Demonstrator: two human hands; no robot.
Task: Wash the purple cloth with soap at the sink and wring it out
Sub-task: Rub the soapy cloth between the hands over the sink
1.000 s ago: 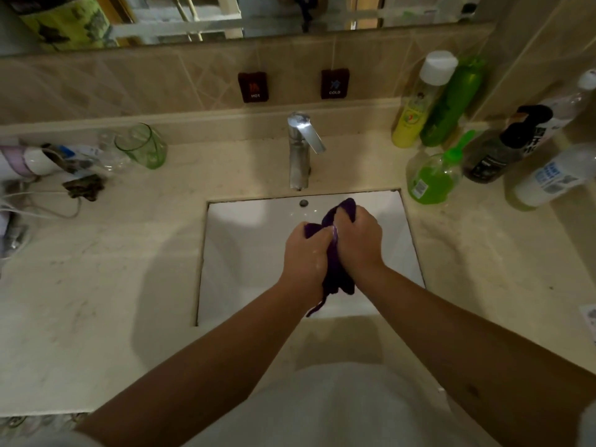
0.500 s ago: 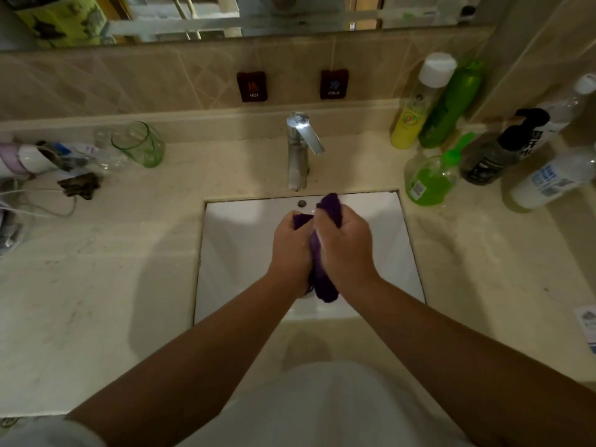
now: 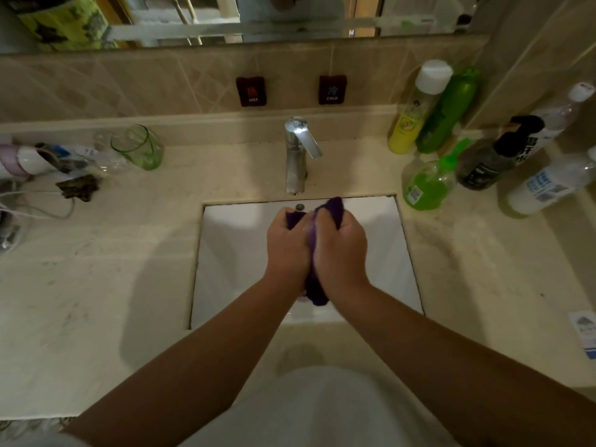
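Note:
The purple cloth [image 3: 333, 209] is bunched up between both hands over the white sink basin [image 3: 232, 253]. My left hand [image 3: 287, 250] and my right hand [image 3: 342, 246] are pressed side by side, both shut on the cloth. A tuft of cloth sticks out above my right knuckles, another end hangs below the wrists, and the rest is hidden in my fists. The chrome faucet [image 3: 298, 153] stands just behind the basin; I see no water running. A green liquid soap dispenser [image 3: 430, 183] stands on the counter at the basin's right rear corner.
Several bottles [image 3: 416, 104] crowd the right rear of the beige counter [image 3: 96, 285]. A green glass [image 3: 138, 146], a white appliance with a cord [image 3: 19, 162] and small clutter lie at the left rear. HOT and COLD wall signs [image 3: 251, 91] hang above the faucet.
Both hands have shifted the cloth a little farther from me, toward the faucet, rubbing it between them. The long tail that hung below the hands a second ago is shorter now.

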